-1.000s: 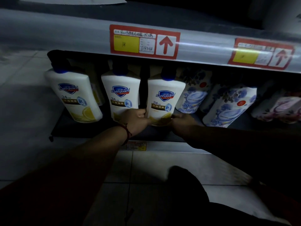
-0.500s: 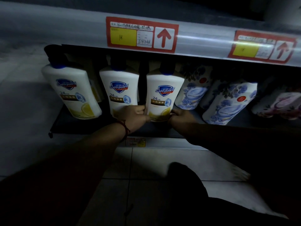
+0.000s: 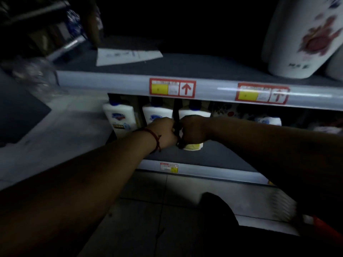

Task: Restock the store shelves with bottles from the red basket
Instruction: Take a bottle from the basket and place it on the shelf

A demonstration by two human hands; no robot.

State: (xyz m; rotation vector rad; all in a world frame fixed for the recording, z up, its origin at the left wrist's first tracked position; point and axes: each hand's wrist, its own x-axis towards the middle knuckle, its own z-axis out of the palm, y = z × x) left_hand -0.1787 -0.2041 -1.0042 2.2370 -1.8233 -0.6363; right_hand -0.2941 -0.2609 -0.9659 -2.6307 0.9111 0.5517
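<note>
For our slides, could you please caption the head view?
Right hand grips a white bottle on the shelf; left hand alongside.

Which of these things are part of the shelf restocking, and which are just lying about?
In the job: left hand, right hand, white bottle behind the right hand, middle white bottle, leftmost white bottle, lower shelf.
Lying about: paper sheet and big floral bottle on the upper shelf, red price labels.
</note>
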